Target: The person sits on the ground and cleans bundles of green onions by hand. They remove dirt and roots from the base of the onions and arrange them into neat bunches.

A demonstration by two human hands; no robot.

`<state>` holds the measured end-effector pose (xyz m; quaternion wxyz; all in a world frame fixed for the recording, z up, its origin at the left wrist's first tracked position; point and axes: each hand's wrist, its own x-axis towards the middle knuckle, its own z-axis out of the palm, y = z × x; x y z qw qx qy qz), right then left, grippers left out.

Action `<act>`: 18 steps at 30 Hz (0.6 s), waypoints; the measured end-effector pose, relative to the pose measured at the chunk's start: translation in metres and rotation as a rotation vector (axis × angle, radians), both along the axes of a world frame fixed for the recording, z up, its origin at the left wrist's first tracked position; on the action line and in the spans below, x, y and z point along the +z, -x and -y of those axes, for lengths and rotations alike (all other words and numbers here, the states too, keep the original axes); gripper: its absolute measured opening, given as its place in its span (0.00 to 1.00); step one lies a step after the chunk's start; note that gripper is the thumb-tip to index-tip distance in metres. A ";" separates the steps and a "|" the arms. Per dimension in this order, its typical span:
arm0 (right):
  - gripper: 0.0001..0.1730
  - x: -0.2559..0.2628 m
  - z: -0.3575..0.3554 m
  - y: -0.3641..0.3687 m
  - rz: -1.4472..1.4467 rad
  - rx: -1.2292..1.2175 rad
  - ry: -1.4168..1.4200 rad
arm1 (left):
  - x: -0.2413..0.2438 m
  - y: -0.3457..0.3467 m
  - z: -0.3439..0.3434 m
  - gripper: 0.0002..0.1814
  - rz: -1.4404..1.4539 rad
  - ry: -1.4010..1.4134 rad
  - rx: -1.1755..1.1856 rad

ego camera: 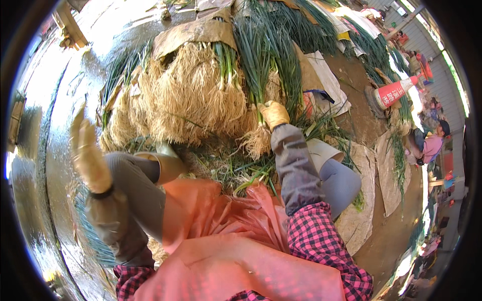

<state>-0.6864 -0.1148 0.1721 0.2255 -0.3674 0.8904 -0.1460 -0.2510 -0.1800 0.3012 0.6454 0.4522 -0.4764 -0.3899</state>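
Wearing a pale yellow glove, my right hand (276, 114) closes on the lower stalks of some green onions (260, 86), just above their roots. Those roots (257, 142) hang towards me, and the long dark green leaves point away. My left hand (90, 158), gloved too and slightly blurred, is raised over my knee on the left with fingers extended, holding nothing. Between the hands and farther off lies a large pile of green onions with tan roots (188, 98) facing me, partly under a brown sack (196, 32).
Loose leaves and trimmings (233, 165) litter the ground between my boots. Flattened sacks (356, 203) lie at the right. A red and white traffic cone (393, 94) lies tilted beyond them. A person in pink (433, 146) sits far right. A wooden post (69, 26) stands upper left.
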 end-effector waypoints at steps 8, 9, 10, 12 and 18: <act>0.21 0.059 -0.056 -0.103 1.078 0.107 0.480 | -0.087 0.169 -0.107 0.18 -0.063 -0.618 -1.050; 0.22 0.049 -0.054 -0.096 0.999 0.077 0.439 | -0.098 0.179 -0.118 0.16 -0.104 -0.757 -1.076; 0.22 0.031 -0.046 -0.088 0.946 -0.010 0.461 | -0.107 0.185 -0.125 0.15 -0.137 -0.890 -1.095; 0.23 0.006 -0.041 -0.072 0.930 0.064 0.494 | -0.136 0.193 -0.128 0.13 0.063 -0.679 -1.022; 0.17 0.022 -0.085 -0.110 -0.209 0.238 0.346 | -0.171 0.188 -0.116 0.12 0.102 -0.675 -0.845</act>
